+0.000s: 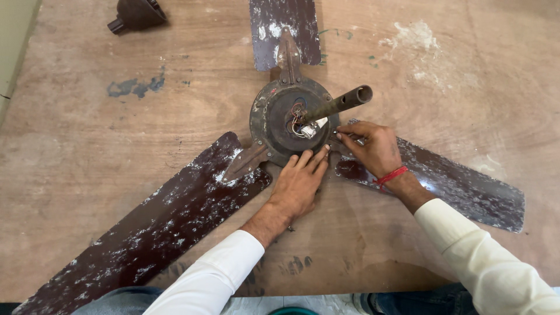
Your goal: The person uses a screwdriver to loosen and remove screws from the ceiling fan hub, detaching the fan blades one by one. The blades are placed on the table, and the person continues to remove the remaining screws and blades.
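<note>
An old dark-brown ceiling fan lies on a plywood table (87, 146). Its round motor housing (274, 119) has loose wires showing and a rusty down rod (338, 104) sticking up to the right. Three worn blades spread out: one to the lower left (151, 233), one to the right (461, 189), one at the top (286, 29). My left hand (297, 184) rests flat against the housing's near edge. My right hand (373, 146) pinches at the joint where the right blade meets the housing; what the fingertips hold is too small to tell.
A dark cone-shaped fan cover (137, 14) lies at the table's far left corner. White and blue paint stains mark the wood. My knees in blue jeans (396, 303) show at the table's near edge.
</note>
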